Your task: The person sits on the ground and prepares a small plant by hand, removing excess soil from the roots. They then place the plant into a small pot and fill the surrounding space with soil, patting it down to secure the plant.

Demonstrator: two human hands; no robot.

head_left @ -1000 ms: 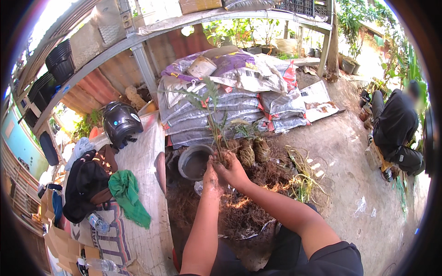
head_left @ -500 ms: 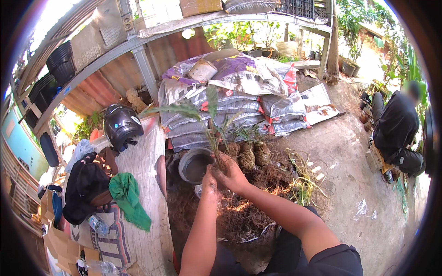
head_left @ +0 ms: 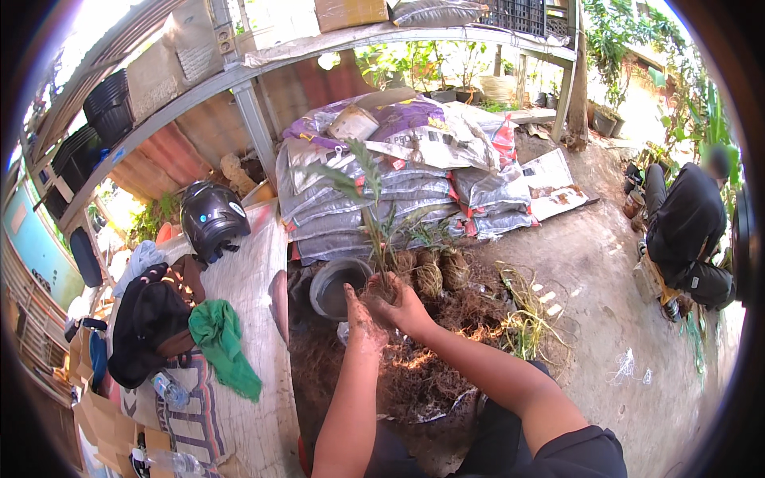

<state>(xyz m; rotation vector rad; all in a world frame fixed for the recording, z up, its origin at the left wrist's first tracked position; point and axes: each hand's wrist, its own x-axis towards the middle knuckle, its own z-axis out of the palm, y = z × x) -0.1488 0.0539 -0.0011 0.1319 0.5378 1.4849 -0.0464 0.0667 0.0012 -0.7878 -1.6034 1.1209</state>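
Between my two hands stands a leafy green plant [head_left: 371, 188], with a dark clump of soil and roots [head_left: 380, 296] at its base. My left hand [head_left: 365, 325] cups the near left side of that clump, thumb raised. Closed around its right side is my right hand [head_left: 405, 306]. A dark round bucket [head_left: 322, 291] stands just left of the hands. Several fibre-wrapped root balls [head_left: 428, 275] sit in a row beyond them. Brown loose root fibre and soil [head_left: 426, 382] lie below my forearms.
Stacked sacks [head_left: 406, 187] rise behind the plants. On the left, a pale board [head_left: 267, 382] holds a black helmet [head_left: 213, 221], green cloth [head_left: 225, 342] and plastic bottles. Pale stringy strands [head_left: 526, 319] lie to the right. A person in dark clothes [head_left: 687, 223] sits at far right.
The plant has shifted slightly right and stands more upright. My left hand has opened out from the stem base, its thumb lifted, and now cups the clump from the side.
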